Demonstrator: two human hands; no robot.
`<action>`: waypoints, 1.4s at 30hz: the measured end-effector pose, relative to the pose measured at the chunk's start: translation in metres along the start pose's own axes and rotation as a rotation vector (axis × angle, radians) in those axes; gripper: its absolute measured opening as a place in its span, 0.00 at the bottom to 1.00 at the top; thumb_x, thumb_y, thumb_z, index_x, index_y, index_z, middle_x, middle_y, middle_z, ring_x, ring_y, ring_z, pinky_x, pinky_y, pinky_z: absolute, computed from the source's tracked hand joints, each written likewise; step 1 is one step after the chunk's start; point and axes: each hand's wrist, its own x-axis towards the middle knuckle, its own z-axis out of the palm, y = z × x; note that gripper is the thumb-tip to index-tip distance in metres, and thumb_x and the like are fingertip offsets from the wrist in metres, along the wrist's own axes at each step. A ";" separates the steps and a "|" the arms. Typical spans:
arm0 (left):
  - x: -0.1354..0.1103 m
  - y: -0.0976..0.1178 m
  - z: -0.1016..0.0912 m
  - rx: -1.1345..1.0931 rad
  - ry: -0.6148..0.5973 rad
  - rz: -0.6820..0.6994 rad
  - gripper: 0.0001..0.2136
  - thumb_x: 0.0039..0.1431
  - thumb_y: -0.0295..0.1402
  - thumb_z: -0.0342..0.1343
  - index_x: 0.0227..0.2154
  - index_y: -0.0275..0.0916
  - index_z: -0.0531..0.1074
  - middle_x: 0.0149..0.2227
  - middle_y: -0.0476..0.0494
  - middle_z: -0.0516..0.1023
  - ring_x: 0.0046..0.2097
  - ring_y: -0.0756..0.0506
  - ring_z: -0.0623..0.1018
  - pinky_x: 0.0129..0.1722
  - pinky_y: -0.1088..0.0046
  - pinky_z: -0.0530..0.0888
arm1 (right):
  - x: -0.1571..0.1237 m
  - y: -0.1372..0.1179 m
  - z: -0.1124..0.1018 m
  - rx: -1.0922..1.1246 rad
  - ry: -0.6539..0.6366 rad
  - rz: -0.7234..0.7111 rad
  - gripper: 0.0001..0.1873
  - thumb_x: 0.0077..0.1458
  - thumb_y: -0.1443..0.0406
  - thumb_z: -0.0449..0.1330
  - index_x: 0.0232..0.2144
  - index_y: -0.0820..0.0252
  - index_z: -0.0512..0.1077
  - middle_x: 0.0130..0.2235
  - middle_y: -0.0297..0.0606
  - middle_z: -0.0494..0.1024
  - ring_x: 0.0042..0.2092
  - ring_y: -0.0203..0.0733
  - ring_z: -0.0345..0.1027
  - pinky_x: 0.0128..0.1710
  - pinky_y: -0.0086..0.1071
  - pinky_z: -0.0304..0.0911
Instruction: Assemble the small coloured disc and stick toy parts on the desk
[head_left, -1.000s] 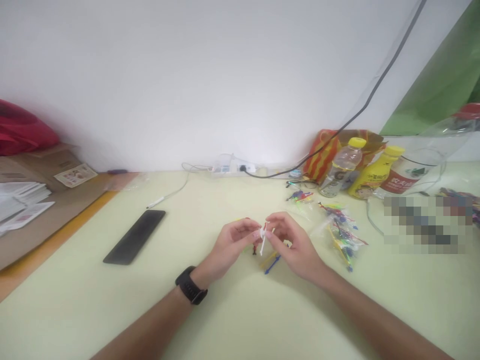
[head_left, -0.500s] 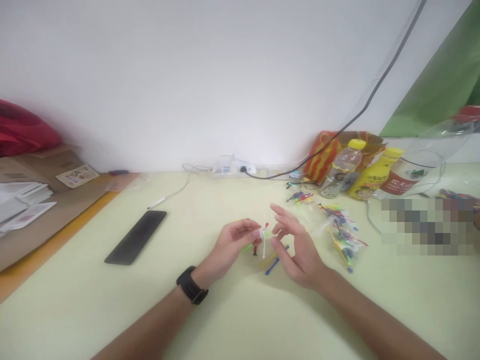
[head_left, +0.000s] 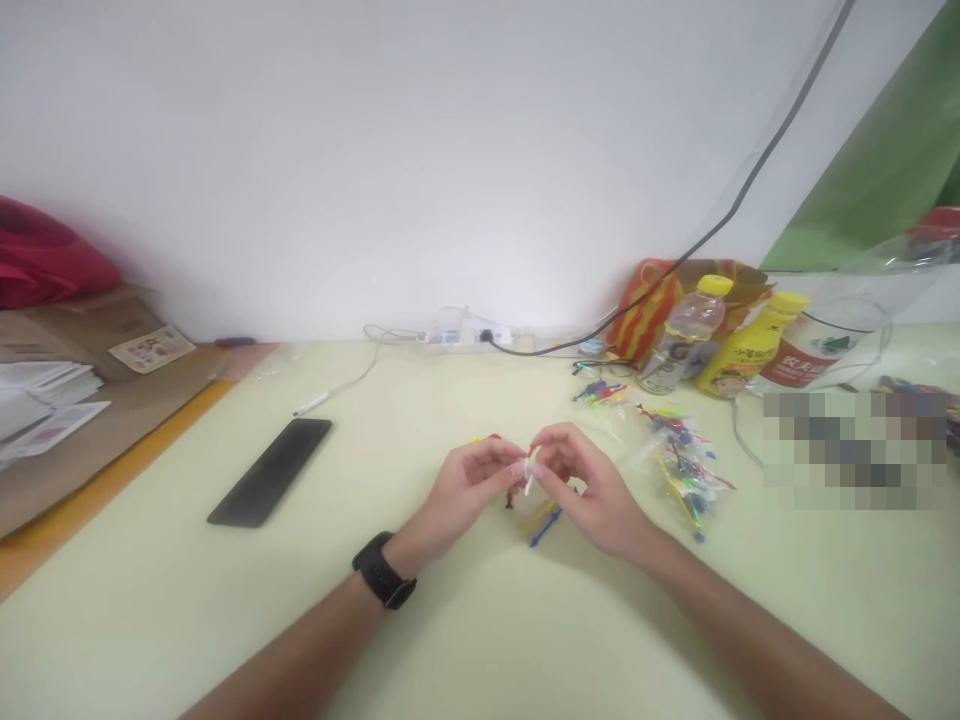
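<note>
My left hand (head_left: pixel 466 487) and my right hand (head_left: pixel 589 486) meet at the middle of the pale table (head_left: pixel 465 640), fingertips pinched together on a small white plastic stick (head_left: pixel 529 473). Both hands are closed on it. A black watch sits on my left wrist. Under the hands lie a few loose coloured sticks, among them a blue one (head_left: pixel 544 525) and a yellow one. Clear bags of coloured sticks (head_left: pixel 682 463) lie just right of my right hand.
A black phone (head_left: pixel 270 471) lies to the left. A power strip with cables (head_left: pixel 465 335) runs along the wall. Two drink bottles (head_left: pixel 716 335) and a striped bag stand at the back right. Cardboard boxes and papers (head_left: pixel 52 385) sit at the far left.
Half a second ago my right hand was open and apart from the stick; it has now closed back onto it beside my left fingers.
</note>
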 end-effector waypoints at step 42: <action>0.012 -0.024 -0.037 0.981 0.237 0.264 0.13 0.66 0.31 0.57 0.52 0.44 0.75 0.54 0.43 0.78 0.58 0.38 0.72 0.60 0.54 0.69 | 0.018 0.064 -0.056 -0.863 0.074 0.123 0.08 0.64 0.63 0.56 0.36 0.55 0.76 0.41 0.38 0.78 0.42 0.44 0.72 0.40 0.35 0.61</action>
